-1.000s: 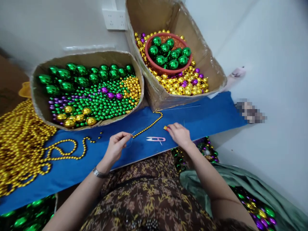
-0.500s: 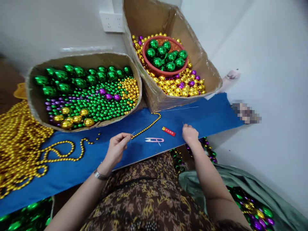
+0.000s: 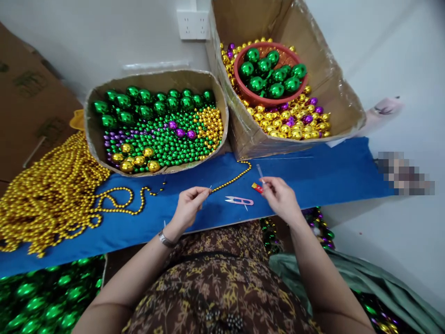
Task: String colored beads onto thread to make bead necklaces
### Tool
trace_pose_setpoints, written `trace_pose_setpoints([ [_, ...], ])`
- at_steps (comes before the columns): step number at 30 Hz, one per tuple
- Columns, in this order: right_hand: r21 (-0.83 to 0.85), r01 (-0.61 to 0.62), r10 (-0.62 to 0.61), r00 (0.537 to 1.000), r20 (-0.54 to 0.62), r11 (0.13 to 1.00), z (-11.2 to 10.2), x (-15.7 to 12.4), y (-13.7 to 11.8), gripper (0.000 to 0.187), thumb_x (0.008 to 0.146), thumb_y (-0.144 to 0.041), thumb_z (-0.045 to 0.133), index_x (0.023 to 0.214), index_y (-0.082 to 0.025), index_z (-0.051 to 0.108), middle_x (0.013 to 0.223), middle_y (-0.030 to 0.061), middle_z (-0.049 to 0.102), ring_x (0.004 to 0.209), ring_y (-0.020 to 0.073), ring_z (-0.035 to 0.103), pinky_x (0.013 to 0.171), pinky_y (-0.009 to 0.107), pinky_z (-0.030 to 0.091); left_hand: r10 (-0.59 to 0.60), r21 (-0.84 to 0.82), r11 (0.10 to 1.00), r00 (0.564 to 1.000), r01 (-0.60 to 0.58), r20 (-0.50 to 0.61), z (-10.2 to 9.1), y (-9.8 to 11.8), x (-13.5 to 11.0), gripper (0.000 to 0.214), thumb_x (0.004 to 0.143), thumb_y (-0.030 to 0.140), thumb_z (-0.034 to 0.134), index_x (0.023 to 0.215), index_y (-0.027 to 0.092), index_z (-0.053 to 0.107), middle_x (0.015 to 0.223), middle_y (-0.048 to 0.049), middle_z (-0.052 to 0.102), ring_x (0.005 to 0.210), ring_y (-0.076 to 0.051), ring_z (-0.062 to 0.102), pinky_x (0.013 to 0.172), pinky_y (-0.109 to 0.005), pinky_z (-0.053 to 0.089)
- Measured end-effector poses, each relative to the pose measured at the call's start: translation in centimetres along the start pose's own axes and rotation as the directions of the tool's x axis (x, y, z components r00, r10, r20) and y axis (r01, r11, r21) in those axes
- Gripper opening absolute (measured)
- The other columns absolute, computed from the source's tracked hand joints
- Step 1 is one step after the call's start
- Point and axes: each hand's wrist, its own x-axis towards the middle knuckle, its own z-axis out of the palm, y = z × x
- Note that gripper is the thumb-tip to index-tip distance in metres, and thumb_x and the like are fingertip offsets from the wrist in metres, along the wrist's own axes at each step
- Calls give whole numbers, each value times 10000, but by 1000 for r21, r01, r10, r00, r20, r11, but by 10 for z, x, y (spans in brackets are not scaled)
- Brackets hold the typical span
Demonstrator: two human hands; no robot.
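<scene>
My left hand (image 3: pixel 190 204) pinches the near end of a short gold bead strand (image 3: pixel 232 179) that curves away over the blue cloth (image 3: pixel 313 174). My right hand (image 3: pixel 281 197) is closed on a thin pale stick-like thing (image 3: pixel 260 172) that points up and away; what it is I cannot make out. A small red lighter (image 3: pixel 256 187) lies just left of that hand. Thread snips with pink handles (image 3: pixel 239 201) rest on the cloth between my hands.
A cardboard box (image 3: pixel 156 79) with green, gold and purple beads stands behind the cloth. A second box (image 3: pixel 342 99) holds gold beads and a red bowl (image 3: pixel 269 99) of green balls. A pile of gold bead strings (image 3: pixel 48 195) lies at the left. A wall socket (image 3: pixel 193 24) is behind.
My right hand left the red lighter on the cloth, drew right, then came back left holding the thin pale thing. My left hand kept its pinch. The camera view shifted left.
</scene>
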Motion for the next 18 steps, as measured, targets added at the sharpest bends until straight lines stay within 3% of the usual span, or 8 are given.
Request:
trace_pose_setpoints([
  [2,207,232,-230,973,-36,950,4,-7,-31,232,955,-280,446,1028,-213,656,905,58,661,806,170,649,757,285,522,21,18,1000,1000,-21,-9,1,-1,-1,289,645,395,802,765,137,753,567,6,584,418,-24,302,384,-178,206],
  [4,261,338,-332,941,-68,904,11,-12,-56,209,956,-264,466,991,-216,667,872,47,667,813,162,647,769,276,521,53,51,997,999,-52,-13,2,0,-2,274,665,389,793,781,142,760,532,18,549,431,-32,315,395,-177,221],
  [8,229,371,-359,929,-92,900,26,-16,-76,217,963,-249,467,1022,-195,669,872,56,662,804,158,651,766,273,524,103,82,991,995,-101,-11,1,3,-6,258,684,380,782,798,150,771,512,22,530,451,-42,325,413,-181,235],
  [18,217,394,-383,919,-93,893,29,-15,-79,222,966,-234,464,1035,-180,668,873,59,662,790,151,654,755,261,527,132,93,987,991,-131,-9,2,5,-8,210,693,344,777,795,161,777,555,4,600,479,-55,350,453,-196,279],
])
